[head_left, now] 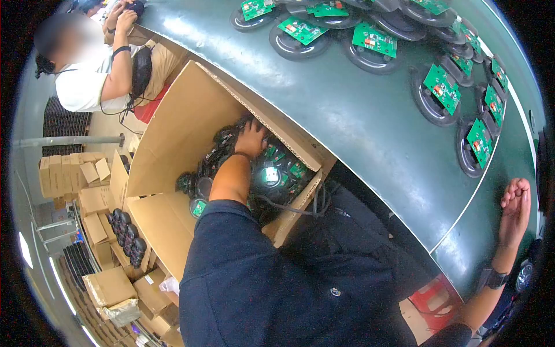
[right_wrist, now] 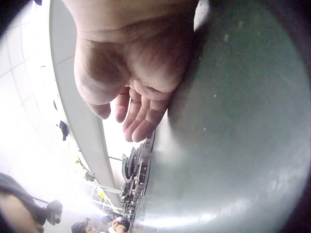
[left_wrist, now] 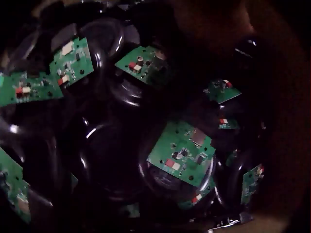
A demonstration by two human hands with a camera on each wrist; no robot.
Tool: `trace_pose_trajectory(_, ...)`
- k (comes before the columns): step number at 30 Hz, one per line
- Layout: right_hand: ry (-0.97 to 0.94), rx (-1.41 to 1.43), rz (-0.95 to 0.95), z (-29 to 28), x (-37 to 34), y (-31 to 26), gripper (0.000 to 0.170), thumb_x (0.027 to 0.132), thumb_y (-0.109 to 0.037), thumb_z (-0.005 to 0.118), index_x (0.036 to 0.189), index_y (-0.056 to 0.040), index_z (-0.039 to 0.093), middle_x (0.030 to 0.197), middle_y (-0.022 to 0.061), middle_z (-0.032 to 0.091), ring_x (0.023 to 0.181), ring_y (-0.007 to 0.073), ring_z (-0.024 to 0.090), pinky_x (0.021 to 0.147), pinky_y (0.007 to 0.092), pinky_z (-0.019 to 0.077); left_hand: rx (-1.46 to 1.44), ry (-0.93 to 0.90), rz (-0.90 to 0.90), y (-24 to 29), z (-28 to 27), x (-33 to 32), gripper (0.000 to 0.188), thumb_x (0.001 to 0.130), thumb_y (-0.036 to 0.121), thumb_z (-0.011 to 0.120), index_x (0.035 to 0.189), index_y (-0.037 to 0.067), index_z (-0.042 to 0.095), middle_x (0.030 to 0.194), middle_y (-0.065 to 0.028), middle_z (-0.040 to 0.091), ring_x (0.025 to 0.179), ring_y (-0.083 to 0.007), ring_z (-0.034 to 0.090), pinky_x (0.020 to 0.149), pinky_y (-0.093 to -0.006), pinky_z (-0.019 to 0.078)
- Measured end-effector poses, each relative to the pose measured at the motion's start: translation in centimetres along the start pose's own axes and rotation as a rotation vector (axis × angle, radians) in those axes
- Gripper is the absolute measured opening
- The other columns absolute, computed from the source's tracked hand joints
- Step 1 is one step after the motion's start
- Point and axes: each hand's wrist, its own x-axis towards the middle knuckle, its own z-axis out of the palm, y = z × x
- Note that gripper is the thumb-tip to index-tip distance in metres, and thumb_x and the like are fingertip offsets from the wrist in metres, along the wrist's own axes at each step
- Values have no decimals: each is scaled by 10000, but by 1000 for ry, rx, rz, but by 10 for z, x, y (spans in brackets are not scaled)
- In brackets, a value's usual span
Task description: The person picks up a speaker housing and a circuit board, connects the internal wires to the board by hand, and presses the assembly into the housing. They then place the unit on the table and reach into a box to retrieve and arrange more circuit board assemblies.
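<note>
My left hand [head_left: 251, 140] reaches down into a cardboard box [head_left: 167, 124] and is over a pile of black round parts with green circuit boards [head_left: 270, 175]. Its fingertips are lost among the dark parts, so a hold on one cannot be made out. The left wrist view shows the pile close up, with a green board [left_wrist: 182, 153] on a black ring-shaped part. Idle on the green table, my right hand [head_left: 514, 214] has loosely bent fingers and holds nothing; the right wrist view shows the same hand [right_wrist: 131, 77] palm side.
Several black round parts with green boards [head_left: 374, 40] lie along the table's [head_left: 324, 110] far and right side. Another person [head_left: 87, 87] sits at the upper left. Stacked cartons [head_left: 110, 286] stand at the left, and a cable [head_left: 289, 208] crosses the box's near edge.
</note>
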Motion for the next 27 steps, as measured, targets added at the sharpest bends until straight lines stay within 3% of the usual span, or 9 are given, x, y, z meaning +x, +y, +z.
trace_pose_trajectory(3, -6, -21, -10, 4, 0, -3, 248, 1045, -297, 409, 1155, -81, 460, 981, 18, 436, 837, 81, 457, 702, 207, 390, 152, -53, -59, 8, -4, -4, 681, 847, 290, 690, 1463, 271, 400, 1594, -156, 213, 1432, -459, 243, 1089, -637, 321)
trace_pose_trajectory(7, 46, -5, 10, 9, -2, -5, 248, 1045, -299, 406, 1150, -83, 468, 973, 15, 449, 830, 79, 464, 695, 206, 394, 135, 1, -94, 13, 4, 11, 565, 889, 281, 626, 1428, 252, 459, 1557, -161, 293, 1401, -472, 296, 1062, -631, 358)
trace_pose_trajectory(9, 31, -18, 10, 11, -2, -6, 248, 1045, -298, 405, 1150, -83, 470, 972, 15, 455, 826, 79, 468, 692, 206, 396, 45, -82, -139, 17, -9, 6, 458, 937, 250, 533, 1393, 230, 505, 1506, -174, 362, 1359, -479, 356, 1031, -635, 386)
trace_pose_trajectory(10, 42, -5, 18, 10, -2, -6, 244, 1043, -296, 407, 1146, -85, 471, 968, 15, 459, 822, 79, 470, 689, 206, 398, 152, -6, -85, 5, 6, 18, 425, 952, 188, 468, 1372, 221, 528, 1453, -176, 415, 1290, -474, 445, 976, -594, 456)
trace_pose_trajectory(13, 58, 11, 23, 15, -1, -7, 244, 1039, -299, 419, 1139, -84, 479, 961, 21, 474, 811, 91, 486, 669, 214, 410, 39, -98, -115, -8, 9, 30, 425, 932, 147, 479, 1348, 208, 545, 1435, -185, 425, 1231, -470, 506, 924, -544, 511)
trace_pose_trajectory(19, 17, 56, 1, 29, -1, -13, 216, 1032, -280, 469, 1117, -84, 501, 993, 40, 525, 828, 106, 528, 663, 220, 437, 92, 44, -16, -1, -33, -9, 496, 899, 88, 498, 1380, 212, 489, 1422, -208, 425, 1175, -484, 539, 930, -516, 521)
trace_pose_trajectory(21, 10, 38, 12, 33, -2, -13, 206, 1033, -274, 474, 1106, -85, 507, 972, 32, 531, 829, 104, 537, 669, 220, 440, -9, 76, -32, 3, -54, -34, 567, 886, 72, 549, 1419, 229, 433, 1426, -219, 423, 1206, -469, 521, 968, -505, 496)
trace_pose_trajectory(24, -10, 18, 3, 36, 0, -13, 189, 1034, -262, 476, 1092, -86, 514, 958, 29, 551, 825, 103, 556, 674, 220, 450, -510, 378, 165, -6, -62, -59, 630, 873, 141, 668, 1439, 161, 390, 1447, -234, 419, 1261, -402, 497, 1035, -457, 432)
trace_pose_trajectory(27, -35, 33, -16, 34, 2, -10, 172, 1033, -243, 478, 1087, -86, 523, 961, 30, 579, 818, 102, 578, 671, 224, 468, -912, 382, 154, -28, -63, -73, 563, 918, 168, 663, 1404, 54, 402, 1290, -161, 572, 1143, -274, 581, 975, -413, 475)
